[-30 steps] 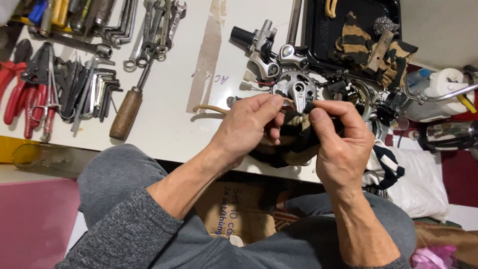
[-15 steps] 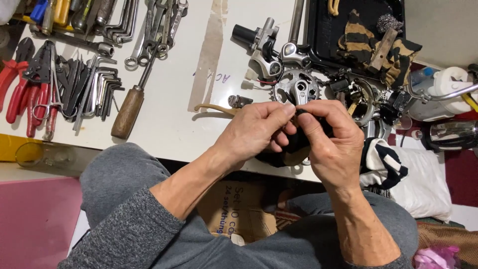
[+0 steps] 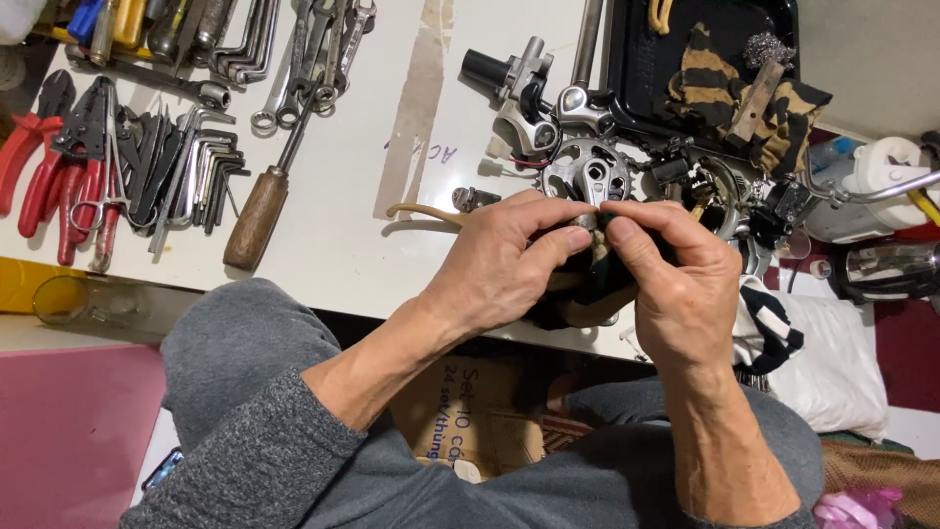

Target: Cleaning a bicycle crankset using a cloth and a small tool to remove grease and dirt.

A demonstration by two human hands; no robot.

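Note:
My left hand (image 3: 509, 260) and my right hand (image 3: 676, 284) meet at the near edge of a white table (image 3: 343, 225). Both grip one small dark part (image 3: 587, 284) between them, thumbs and forefingers pinched together at its top. Most of that part is hidden by my fingers. Just beyond my fingertips lies a round metal sprocket with holes (image 3: 586, 174), and chrome fittings (image 3: 524, 98) lie behind it. A thin beige cable (image 3: 421, 211) runs out from under my left hand.
At the left lie red pliers (image 3: 44, 162), hex keys (image 3: 191, 167), several wrenches (image 3: 304, 59) and a wooden-handled screwdriver (image 3: 259, 216). A black tray (image 3: 641, 69) holds a striped rag (image 3: 754, 93) at the back right. White cloth (image 3: 832, 362) lies at the right, a cardboard box (image 3: 480, 421) below.
Both hands have drawn closer together and shifted slightly toward the table's edge, fingertips now pinched at the top of the dark part. The tools have not moved.

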